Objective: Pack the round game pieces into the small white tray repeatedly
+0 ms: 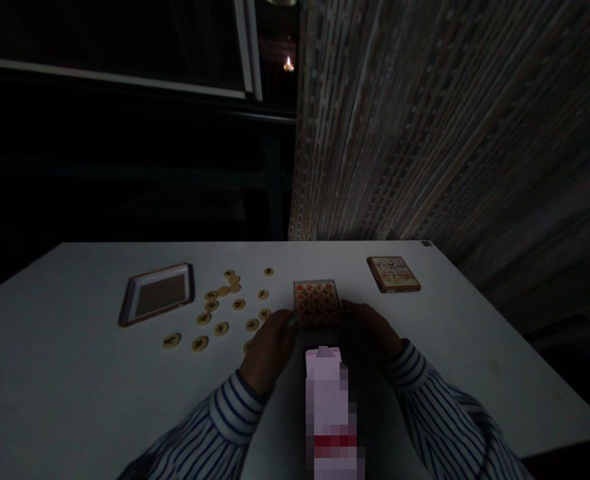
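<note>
A small clear box (317, 283) packed with rows of round Chinese chess pieces (317, 300) marked in red is between my two hands. My left hand (271, 348) closes on its left side, fingertips at the near corner. On the opposite side my right hand (373, 328) grips the box, its fingers dark and partly lost in shadow. Loose Chinese chess pieces (221, 329) with dark characters lie scattered left of the box, several of them close to my left hand. A few show no visible marking.
An open shallow box half (191, 283) lies at the left of the white table (75, 373). A printed box lid (393, 274) rests at the right. A lit phone (323, 373), partly pixelated, is between my forearms. Behind the table hangs a string curtain (355, 133).
</note>
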A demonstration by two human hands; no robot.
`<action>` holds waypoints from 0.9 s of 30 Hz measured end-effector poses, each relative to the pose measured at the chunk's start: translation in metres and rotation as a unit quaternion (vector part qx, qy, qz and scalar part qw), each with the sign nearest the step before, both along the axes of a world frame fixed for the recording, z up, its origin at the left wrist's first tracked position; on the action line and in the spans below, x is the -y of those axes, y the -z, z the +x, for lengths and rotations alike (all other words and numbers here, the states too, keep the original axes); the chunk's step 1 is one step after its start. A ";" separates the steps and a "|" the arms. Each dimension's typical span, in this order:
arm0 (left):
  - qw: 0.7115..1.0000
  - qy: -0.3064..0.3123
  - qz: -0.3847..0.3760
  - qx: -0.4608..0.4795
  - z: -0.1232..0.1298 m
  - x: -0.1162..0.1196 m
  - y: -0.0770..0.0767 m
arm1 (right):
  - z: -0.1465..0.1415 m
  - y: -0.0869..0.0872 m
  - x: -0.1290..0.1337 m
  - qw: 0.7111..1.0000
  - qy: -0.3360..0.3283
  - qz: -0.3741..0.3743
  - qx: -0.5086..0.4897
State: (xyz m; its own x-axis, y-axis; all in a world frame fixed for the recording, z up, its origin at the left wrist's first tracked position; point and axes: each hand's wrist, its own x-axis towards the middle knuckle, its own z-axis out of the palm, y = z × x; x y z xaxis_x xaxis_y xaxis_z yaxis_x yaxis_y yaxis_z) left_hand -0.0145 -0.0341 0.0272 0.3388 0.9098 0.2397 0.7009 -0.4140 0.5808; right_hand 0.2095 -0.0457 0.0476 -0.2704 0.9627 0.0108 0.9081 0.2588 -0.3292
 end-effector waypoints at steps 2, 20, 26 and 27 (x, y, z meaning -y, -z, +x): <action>1.000 -0.020 0.015 -0.003 0.004 0.004 0.010 | -0.002 0.001 0.001 1.000 0.010 0.002 0.025; 0.999 0.011 0.038 -0.008 0.011 0.013 0.020 | -0.003 0.012 0.005 0.995 0.045 0.018 0.085; 0.999 0.000 0.051 -0.006 0.011 0.015 0.020 | -0.002 0.015 0.004 0.996 0.062 0.020 0.054; 0.999 0.000 0.053 -0.004 0.010 0.015 0.021 | -0.001 0.015 0.004 0.997 0.051 0.022 0.052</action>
State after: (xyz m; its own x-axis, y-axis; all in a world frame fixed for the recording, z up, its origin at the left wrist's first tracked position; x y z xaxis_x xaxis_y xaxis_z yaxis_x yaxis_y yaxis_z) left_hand -0.0041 -0.0491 0.0066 0.3410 0.8796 0.3316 0.7048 -0.4727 0.5290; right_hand 0.2084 -0.0493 0.0328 -0.1738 0.9843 0.0304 0.9590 0.1762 -0.2220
